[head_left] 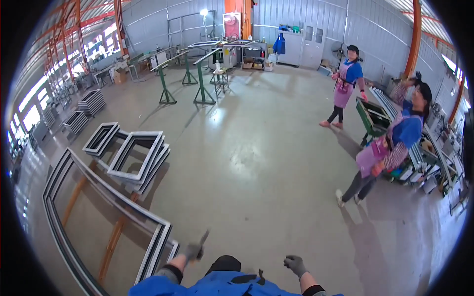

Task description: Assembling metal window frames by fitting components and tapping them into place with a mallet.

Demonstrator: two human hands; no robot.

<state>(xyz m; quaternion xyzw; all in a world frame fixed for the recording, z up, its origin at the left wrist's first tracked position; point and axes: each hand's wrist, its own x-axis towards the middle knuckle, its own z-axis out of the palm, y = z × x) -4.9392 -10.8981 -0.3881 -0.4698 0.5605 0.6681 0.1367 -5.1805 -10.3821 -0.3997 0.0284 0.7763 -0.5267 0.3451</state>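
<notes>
Wide flr [247, 197] R of frame edge [159, 241]

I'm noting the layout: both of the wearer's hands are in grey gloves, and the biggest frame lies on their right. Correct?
Not quite: in the head view, the biggest frame lies on the wearer's left. The left hand and right hand are indeed grey-gloved.

Single head-worn fisheye view, pitched down and forward: blue clothing [212, 286], left hand [194, 252] and right hand [296, 265] close at lower edge, floor [252, 192] mid-frame, back wall [316, 14] far off up top.
</notes>
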